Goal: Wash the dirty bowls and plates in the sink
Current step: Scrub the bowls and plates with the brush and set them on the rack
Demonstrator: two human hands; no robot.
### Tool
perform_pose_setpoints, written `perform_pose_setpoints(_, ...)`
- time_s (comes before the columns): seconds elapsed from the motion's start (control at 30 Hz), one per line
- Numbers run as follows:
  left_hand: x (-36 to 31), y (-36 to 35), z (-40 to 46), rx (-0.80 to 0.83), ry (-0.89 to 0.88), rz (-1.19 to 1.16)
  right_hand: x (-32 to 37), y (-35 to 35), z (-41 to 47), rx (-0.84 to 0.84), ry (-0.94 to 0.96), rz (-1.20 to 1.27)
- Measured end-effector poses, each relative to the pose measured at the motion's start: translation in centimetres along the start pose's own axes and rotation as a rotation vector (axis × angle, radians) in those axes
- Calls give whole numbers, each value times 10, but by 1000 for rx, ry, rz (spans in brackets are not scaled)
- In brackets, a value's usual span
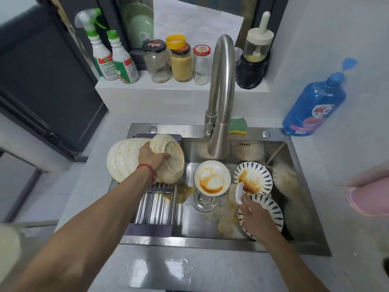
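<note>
A cream bowl [170, 159], streaked with orange residue, is held tilted on its edge over the drying rack [156, 207] at the left side of the sink [210, 241]; it is gripped by the left hand [150, 157], whose fingers are curled over the rim; the bowl leans against a row of white plates [122, 159] stood on edge on the same rack. In the sink basin, a white bowl [212, 178] with brown sauce is set just beside the drain strainer [205, 200]; to its right a blue-patterned plate [252, 178], also sauce-stained, is placed; a second blue-patterned plate [267, 209] lies nearer the front edge, partly covered by the right hand [251, 211]. A white brush [239, 191] is pinched by the right hand's fingers; its bristle end is positioned between the white bowl and the stained patterned plate; contact with either cannot be determined. The faucet [221, 98] arches over the basin; a green sponge [237, 125] rests on the rear ledge of the sink; a blue detergent bottle [315, 104] stands on the counter at the right; jars [182, 60] and spray bottles [113, 57] are lined on the raised shelf behind.
</note>
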State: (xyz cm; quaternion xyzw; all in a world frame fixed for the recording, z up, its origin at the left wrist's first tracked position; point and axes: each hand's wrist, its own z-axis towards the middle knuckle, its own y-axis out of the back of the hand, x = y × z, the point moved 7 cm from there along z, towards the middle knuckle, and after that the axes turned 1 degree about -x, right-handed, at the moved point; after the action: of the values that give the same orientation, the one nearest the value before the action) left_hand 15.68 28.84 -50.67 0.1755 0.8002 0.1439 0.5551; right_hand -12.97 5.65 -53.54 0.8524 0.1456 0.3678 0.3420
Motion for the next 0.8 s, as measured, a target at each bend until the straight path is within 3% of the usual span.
perform_pose_setpoints(0.43, 0, 33, 11, -155, -21, 33, -35, 8, 5, 54, -19, -28)
perform_pose_setpoints(0.57, 4, 13, 10, -133, -101, 317, -28, 5, 13, 87, 15, -30)
perform_pose_setpoints(0.8, -8, 1, 6, -329, -353, 859, -36, 16, 29, 107, 5, -58)
